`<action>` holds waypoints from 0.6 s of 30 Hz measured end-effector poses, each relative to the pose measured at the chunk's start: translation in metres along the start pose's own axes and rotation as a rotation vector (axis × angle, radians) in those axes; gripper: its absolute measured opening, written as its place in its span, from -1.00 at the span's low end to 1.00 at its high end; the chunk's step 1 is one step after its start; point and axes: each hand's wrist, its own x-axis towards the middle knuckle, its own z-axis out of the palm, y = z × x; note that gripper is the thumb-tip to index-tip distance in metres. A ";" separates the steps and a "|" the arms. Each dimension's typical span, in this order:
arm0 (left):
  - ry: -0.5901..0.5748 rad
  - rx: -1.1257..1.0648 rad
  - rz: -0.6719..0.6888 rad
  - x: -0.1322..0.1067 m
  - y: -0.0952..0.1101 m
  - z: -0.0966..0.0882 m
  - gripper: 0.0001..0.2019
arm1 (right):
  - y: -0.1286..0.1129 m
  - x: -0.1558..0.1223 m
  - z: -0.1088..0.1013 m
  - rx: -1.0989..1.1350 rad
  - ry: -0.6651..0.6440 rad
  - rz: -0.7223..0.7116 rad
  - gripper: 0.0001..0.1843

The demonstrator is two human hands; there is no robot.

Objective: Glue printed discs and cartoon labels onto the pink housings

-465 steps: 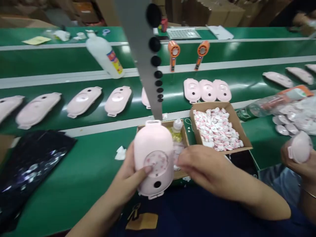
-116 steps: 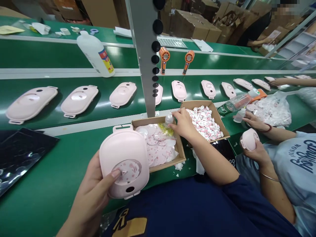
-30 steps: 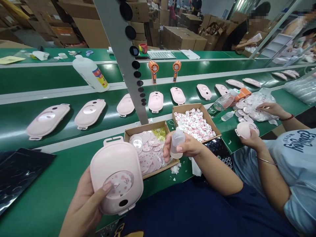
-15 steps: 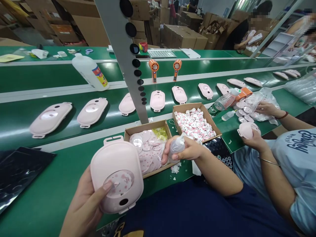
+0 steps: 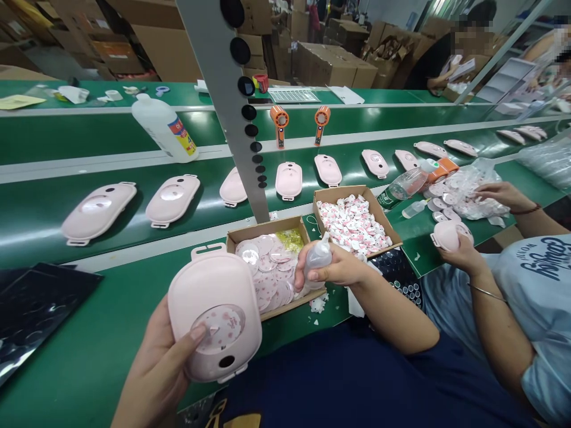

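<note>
My left hand (image 5: 165,356) grips a pink plastic lid (image 5: 214,279) with a loop at each end, its thumb pressed on the round patterned disc (image 5: 223,327) set in the lid's oval recess. A dark oval spot sits below that disc. In my right hand (image 5: 334,267) is a small translucent squeeze bottle (image 5: 317,257), nozzle up, with the fingers wrapped around it. Beneath and behind that hand stands a cardboard box of pink patterned discs (image 5: 267,279). Beside it, a second box holds white and pink character-shaped pieces (image 5: 352,223).
Several pink lids (image 5: 173,199) lie along the green conveyor (image 5: 35,220). A grey post (image 5: 223,107) rises between me and the belt. At right, a co-worker's hand (image 5: 461,252) holds a similar lid near a plastic bag (image 5: 482,184). A large white bottle (image 5: 163,128) stands at back left.
The lids on the belt have shifted slightly right in view. My hands keep their holds with little movement. The co-worker's far hand has drawn slightly right at the bag.
</note>
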 end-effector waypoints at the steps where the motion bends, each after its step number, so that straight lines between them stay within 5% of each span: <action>1: -0.004 -0.009 0.006 -0.001 0.000 0.002 -0.15 | 0.000 -0.001 0.000 -0.012 0.008 -0.003 -0.61; 8: -0.092 -0.130 0.071 0.003 -0.010 0.022 -0.19 | 0.000 -0.027 -0.003 -0.370 0.118 0.058 -0.38; 15: -0.164 -0.181 0.035 0.005 -0.014 0.031 -0.23 | 0.010 -0.025 -0.002 -0.524 0.314 -0.038 -0.42; 18: -0.106 -0.163 0.034 0.007 -0.014 0.022 -0.21 | 0.010 -0.011 -0.009 -0.813 0.467 -0.068 -0.54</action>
